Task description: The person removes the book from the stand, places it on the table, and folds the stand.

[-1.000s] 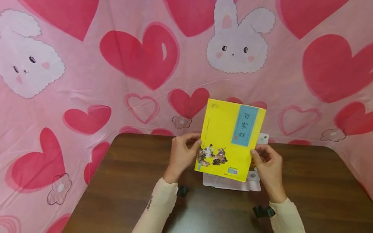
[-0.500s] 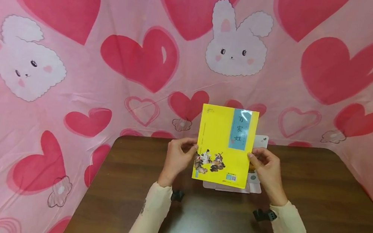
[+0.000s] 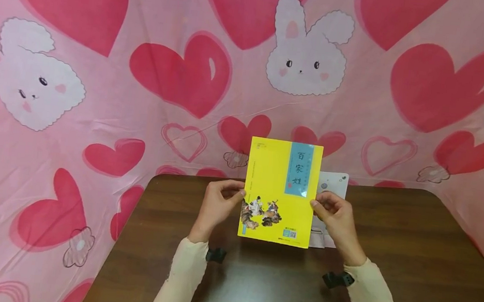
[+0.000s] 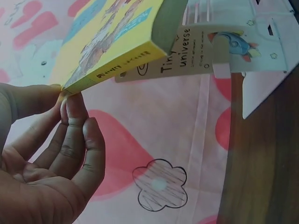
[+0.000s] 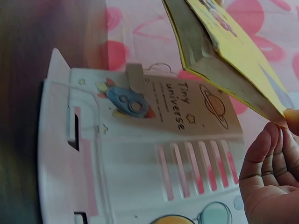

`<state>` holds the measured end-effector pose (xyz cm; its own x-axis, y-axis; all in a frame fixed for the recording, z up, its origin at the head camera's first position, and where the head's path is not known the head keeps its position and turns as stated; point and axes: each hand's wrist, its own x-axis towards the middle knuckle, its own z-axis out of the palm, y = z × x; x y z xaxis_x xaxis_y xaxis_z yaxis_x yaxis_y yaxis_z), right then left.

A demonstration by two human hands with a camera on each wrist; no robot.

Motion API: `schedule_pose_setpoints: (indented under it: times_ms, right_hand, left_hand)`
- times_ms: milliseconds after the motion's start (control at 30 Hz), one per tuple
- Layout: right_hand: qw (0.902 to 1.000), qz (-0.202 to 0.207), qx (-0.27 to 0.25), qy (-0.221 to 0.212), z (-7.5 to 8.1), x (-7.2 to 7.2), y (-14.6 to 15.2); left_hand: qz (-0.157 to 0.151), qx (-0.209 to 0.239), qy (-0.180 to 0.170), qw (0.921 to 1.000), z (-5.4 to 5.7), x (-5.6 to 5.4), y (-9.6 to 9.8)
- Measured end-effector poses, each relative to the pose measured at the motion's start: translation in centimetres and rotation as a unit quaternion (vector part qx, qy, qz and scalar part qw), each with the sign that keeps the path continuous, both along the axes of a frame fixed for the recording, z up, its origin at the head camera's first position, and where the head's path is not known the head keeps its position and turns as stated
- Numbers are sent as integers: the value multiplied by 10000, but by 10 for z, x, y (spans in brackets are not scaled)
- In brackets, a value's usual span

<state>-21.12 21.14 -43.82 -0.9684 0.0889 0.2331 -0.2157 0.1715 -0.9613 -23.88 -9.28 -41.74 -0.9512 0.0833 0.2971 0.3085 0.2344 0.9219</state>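
Note:
A yellow book (image 3: 269,187) with a blue title panel is held up, cover facing the head camera. My left hand (image 3: 219,209) pinches its left edge between thumb and fingers; my right hand (image 3: 340,223) pinches the right edge. In the left wrist view the spine of the book (image 4: 112,70) shows between thumb and fingertips. The page edges of the book (image 5: 205,56) face the right wrist camera. Behind it stands a white book stand (image 3: 332,184), partly hidden in the head view. The right wrist view shows slots and a "Tiny universe" print on the stand (image 5: 135,158).
A dark wood-grain table (image 3: 412,250) lies under both arms. Close behind its far edge hangs a pink cloth (image 3: 247,93) printed with hearts and rabbits. A small dark device (image 3: 336,279) sits at the right wrist, another dark device (image 3: 216,254) at the left.
Both hands have carried the book to the left and somewhat lower. More of the stand's right side now shows beside it. The grip at both edges looks the same.

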Motion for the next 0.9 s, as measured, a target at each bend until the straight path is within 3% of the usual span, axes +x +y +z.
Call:
schedule_pose_setpoints:
  times_ms: [233, 600, 900]
  right_hand:
    - [9999, 126, 4, -88, -4, 4, -9]
    - [9976, 508, -203, -417, -10, 7, -23]
    - [9946, 754, -419, -578, -18, 8, -38]
  left_hand:
    - [-108, 165, -515, 9985, -2, 7, -14]
    - [-41, 198, -872, 9960, -9, 18, -33]
    - [90, 71, -887, 9960, -16, 20, -49]
